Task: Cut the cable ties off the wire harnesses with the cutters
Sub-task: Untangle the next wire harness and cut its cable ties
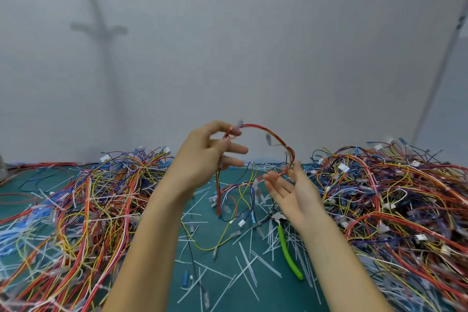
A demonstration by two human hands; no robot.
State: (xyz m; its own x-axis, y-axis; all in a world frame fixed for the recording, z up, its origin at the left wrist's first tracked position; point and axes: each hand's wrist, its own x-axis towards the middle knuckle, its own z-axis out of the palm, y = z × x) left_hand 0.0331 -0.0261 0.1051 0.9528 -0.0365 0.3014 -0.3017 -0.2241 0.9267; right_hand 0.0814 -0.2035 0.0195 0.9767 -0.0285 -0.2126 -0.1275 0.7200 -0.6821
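**Harness held up for inspection above the counter.** The left hand point(210, 157) pinches a red-and-yellow harness point(268, 133) between thumb and forefinger at its upper end, the other fingers spread. The bundle arcs over to the right hand point(291, 190), which is spread wide, fingers straight and palm up; the lower end of the arc lies by its thumb, and whether the thumb presses it cannot be told. Raised and bowed in this way, the bundle probably shows any ties on it against the plain wall point(253, 45); pale tags on the arc are too blurred to name. The cutters point(287, 251), green-handled, lie on the counter point(202, 230) just below the right wrist, in neither hand, so no cut is under way. Cut cable ties point(244, 270) litter the green surface; loose leads point(238, 192) hang and lie beneath the hands; a left pile point(88, 197) and a right pile point(392, 197) of harnesses flank the working gap. Leads and litter crowd the cutters' head, a likely snag on pickup.
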